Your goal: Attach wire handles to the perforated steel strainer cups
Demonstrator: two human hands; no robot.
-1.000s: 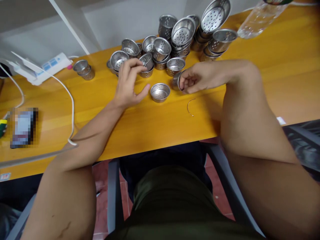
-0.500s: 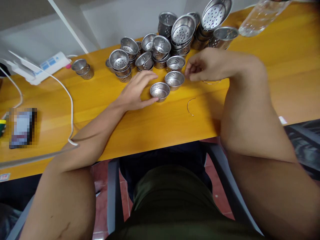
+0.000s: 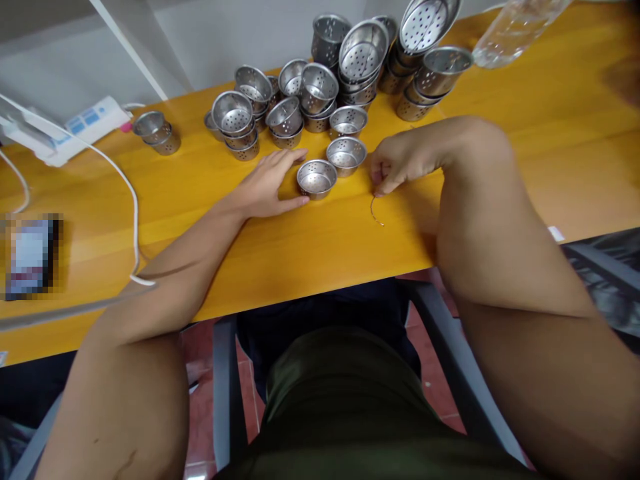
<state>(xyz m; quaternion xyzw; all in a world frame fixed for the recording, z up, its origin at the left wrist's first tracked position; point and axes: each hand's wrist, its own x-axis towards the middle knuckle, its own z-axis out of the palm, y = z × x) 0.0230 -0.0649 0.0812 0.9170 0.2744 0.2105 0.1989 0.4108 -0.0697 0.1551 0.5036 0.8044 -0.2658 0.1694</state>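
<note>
My left hand [image 3: 273, 183] rests on the table with its fingers apart. Its thumb lies against or just beside a small perforated metal cup [image 3: 317, 180]. A second metal cup [image 3: 347, 157] stands right behind that one, and a third cup [image 3: 349, 123] is farther back. To the right of these cups, my right hand [image 3: 400, 162] is bent down with its fingers pinched together. Its fingertips are at the upper end of a thin, curved copper-coloured wire [image 3: 374, 213]. The wire's lower end lies toward the table's front edge.
Several stacked metal cups [image 3: 319, 87] crowd the back of the table. A clear plastic bottle [image 3: 517, 33] lies at the back right. On the left are a power strip [image 3: 85, 130], two nested cups [image 3: 159, 133], a white cable [image 3: 135, 220] and a blurred-out device [image 3: 33, 257].
My right hand has come nearer to me, from beside the rear cup down to the end of the curved wire. My left hand stays by the front cup. The view has shifted slightly.
</note>
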